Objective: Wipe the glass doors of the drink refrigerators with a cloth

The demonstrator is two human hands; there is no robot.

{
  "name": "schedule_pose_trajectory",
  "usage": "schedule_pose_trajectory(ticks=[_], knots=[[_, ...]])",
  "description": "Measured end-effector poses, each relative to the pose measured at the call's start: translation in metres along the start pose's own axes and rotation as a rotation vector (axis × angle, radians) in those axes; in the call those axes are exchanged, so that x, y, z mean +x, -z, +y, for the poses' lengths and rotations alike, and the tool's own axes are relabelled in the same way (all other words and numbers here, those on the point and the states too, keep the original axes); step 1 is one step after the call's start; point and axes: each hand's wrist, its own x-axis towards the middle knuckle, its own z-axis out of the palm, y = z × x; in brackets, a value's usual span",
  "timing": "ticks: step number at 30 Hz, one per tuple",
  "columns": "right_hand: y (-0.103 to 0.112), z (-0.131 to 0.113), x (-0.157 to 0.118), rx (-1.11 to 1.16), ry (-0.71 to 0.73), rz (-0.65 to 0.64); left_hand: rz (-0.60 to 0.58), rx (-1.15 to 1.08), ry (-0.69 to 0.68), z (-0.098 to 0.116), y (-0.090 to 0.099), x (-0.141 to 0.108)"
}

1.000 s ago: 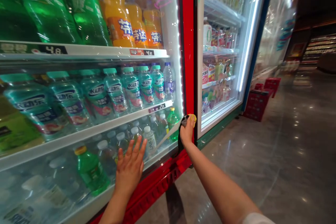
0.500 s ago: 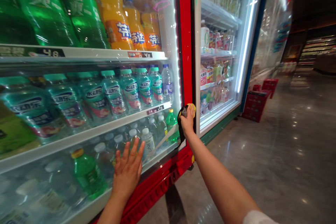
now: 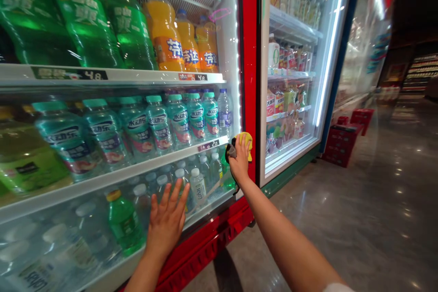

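My left hand (image 3: 168, 214) is spread with its palm toward the glass door (image 3: 219, 114) of a red drinks fridge, in front of the lower bottles; whether it touches the glass I cannot tell. My right hand (image 3: 239, 162) is closed around a soft-looking yellow and black cloth-like item (image 3: 247, 143) with a grey part, at the door's right edge. A dark strip of it hangs below the fingers. Behind the glass near my left hand stands a clear water bottle (image 3: 198, 187) with a white cap.
Teal-capped bottles (image 3: 179, 118) line the middle shelf, with orange soda bottles (image 3: 166, 36) and large green bottles (image 3: 82, 18) above. A second lit fridge (image 3: 290, 73) adjoins on the right. Red boxes (image 3: 342, 141) sit farther along the shiny floor (image 3: 356, 219).
The fridge has shifted rightward in view. My right hand, still gripping the cloth-like item, has moved a little left across the door's edge. My left hand stays spread at the glass.
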Motion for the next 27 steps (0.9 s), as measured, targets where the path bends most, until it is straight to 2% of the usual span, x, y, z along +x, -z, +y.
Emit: schedule_pose_trajectory(ticks=[3, 5, 8, 11, 13, 15, 18, 19, 21, 24, 25, 27], knots=[[0.004, 0.000, -0.017, -0.054, 0.185, -0.075, -0.023, 0.009, 0.012, -0.003, 0.003, 0.000], [0.006, 0.009, -0.031, -0.051, 0.230, -0.101, -0.026, 0.017, 0.025, -0.004, 0.004, 0.001], [0.007, 0.007, -0.030, -0.019, 0.137, -0.057, -0.013, 0.032, 0.054, -0.004, 0.010, 0.003], [0.005, -0.027, -0.011, -0.001, 0.061, 0.016, 0.011, 0.034, 0.087, -0.007, 0.018, 0.006], [0.005, -0.054, -0.006, -0.018, 0.161, -0.014, 0.038, 0.038, 0.102, -0.009, 0.023, 0.008], [0.006, -0.069, -0.015, -0.055, 0.326, -0.092, 0.063, 0.044, 0.111, -0.013, 0.027, 0.009], [0.007, -0.061, -0.038, -0.105, 0.473, -0.164, 0.077, 0.056, 0.119, -0.018, 0.032, 0.008], [0.006, -0.054, -0.042, -0.109, 0.455, -0.153, 0.078, 0.061, 0.121, -0.020, 0.033, 0.008], [0.002, -0.044, -0.042, -0.081, 0.311, -0.076, 0.083, 0.073, 0.126, -0.023, 0.036, 0.006], [-0.007, -0.055, -0.027, 0.016, 0.065, 0.061, 0.081, 0.088, 0.135, -0.027, 0.042, 0.003], [-0.010, -0.065, -0.023, 0.039, 0.051, 0.072, 0.075, 0.092, 0.140, -0.029, 0.045, 0.002], [-0.014, -0.086, -0.024, 0.046, 0.134, 0.036, 0.064, 0.105, 0.155, -0.031, 0.049, 0.000]])
